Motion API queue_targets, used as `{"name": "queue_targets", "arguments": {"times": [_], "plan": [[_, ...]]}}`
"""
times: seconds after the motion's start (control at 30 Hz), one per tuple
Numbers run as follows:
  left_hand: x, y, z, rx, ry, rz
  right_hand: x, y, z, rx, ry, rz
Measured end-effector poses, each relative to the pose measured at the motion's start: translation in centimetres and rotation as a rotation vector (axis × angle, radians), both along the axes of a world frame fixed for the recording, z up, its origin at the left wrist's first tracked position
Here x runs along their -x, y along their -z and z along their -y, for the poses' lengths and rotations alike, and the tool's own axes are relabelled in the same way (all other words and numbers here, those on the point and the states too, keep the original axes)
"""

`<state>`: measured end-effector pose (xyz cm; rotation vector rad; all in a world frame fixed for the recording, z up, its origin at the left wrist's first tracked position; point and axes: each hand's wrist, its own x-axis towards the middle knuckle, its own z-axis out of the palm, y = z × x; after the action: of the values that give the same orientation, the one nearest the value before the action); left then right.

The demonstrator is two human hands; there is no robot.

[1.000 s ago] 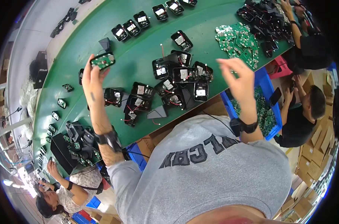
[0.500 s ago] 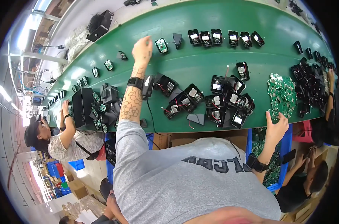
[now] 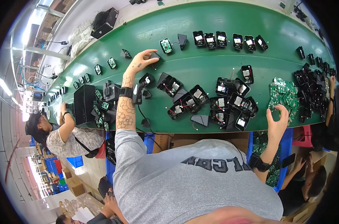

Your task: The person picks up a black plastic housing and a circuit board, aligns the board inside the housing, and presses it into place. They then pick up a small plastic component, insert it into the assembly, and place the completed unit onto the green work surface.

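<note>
My left hand (image 3: 141, 62) is stretched over the table, thumb and fingers closed round a dark plastic casing (image 3: 154, 56). Just beyond it lies a casing with a green circuit board in it (image 3: 165, 46). A dark wedge-shaped casing (image 3: 182, 41) stands to the right of that one. My right hand (image 3: 277, 121) is at the table's near edge, its thumb and fingers curved apart with nothing visible between them. Its fingertips reach the near side of a pile of green circuit boards (image 3: 283, 93).
Open black casings with red wires (image 3: 229, 100) lie heaped mid-table, and more stand in a far row (image 3: 210, 40). A black box (image 3: 84, 104) is at left. Below the edge sits a blue bin (image 3: 285, 143) of boards. Co-workers (image 3: 70, 138) are on both sides.
My left hand has come back toward me from farther up the table, and a dark casing now shows in its fingers. My right hand's fingers have curled more beside the board pile.
</note>
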<state>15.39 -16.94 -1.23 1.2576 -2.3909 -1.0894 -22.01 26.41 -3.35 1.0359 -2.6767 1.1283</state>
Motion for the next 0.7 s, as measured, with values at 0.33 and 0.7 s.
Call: {"name": "queue_targets", "arguments": {"times": [0.33, 0.7], "plan": [[4.6, -0.8, -11.5, -0.619, -0.272, -0.948, -3.1, -3.7, 1.4, 0.474, -0.432, 0.233], [11.4, -2.1, -25.0, -0.844, -0.141, -0.994, -7.7, -7.3, 8.4, 0.528, -0.976, 0.176]]}}
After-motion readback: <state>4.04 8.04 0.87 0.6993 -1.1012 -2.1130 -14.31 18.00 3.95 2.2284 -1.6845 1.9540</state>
